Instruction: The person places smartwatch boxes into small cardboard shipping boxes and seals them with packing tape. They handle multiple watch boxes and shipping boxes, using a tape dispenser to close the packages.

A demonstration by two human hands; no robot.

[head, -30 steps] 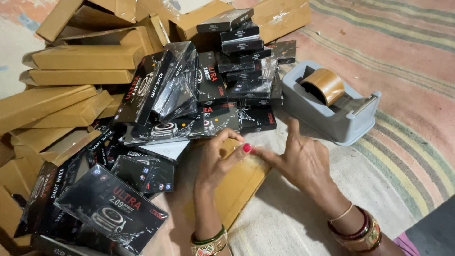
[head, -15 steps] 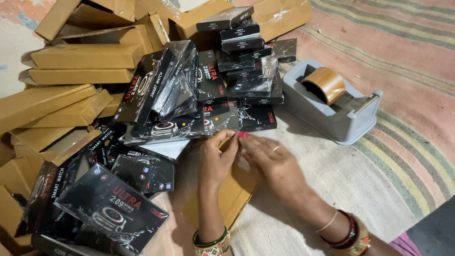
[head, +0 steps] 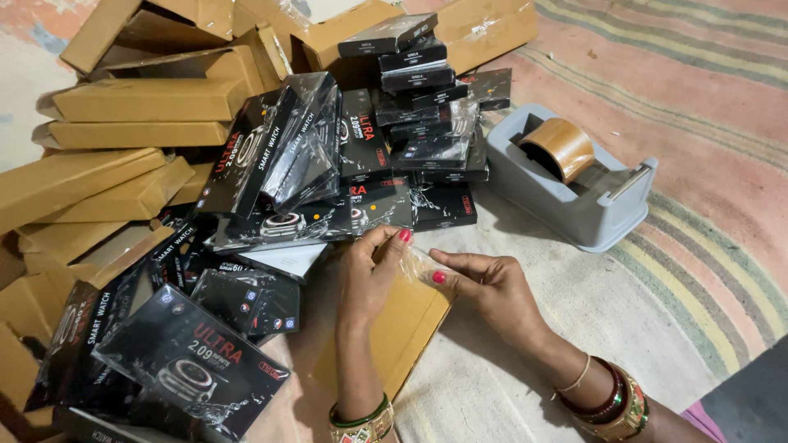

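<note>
Both hands have drawn closer over the last second: the right hand (head: 492, 287), which lay spread flat on the cloth, now curls in beside the left hand (head: 373, 271), and the two meet over the flat brown box (head: 402, 328).

Seen from the head camera, the left hand pinches the edge of a clear strip of tape (head: 419, 264) between thumb and fingers, and the right hand holds the strip's other end with bent fingers. That strip lies across the far end of the flat brown box, which rests on the pale cloth (head: 525, 385) near the middle, partly under both wrists.

One grey tape dispenser (head: 574, 184) stands to the right and farther off, carrying one roll of brown tape (head: 560, 146).

Black shrink-wrapped boxes (head: 279, 156) are heaped to the left and far side; I count roughly fifteen, though overlaps make the exact number uncertain. One large one (head: 193, 365) lies at the near left.

Brown cardboard boxes (head: 139, 102) are piled behind and left of them, about a dozen showing.

A striped rug (head: 698, 90) covers the floor on the right.
</note>
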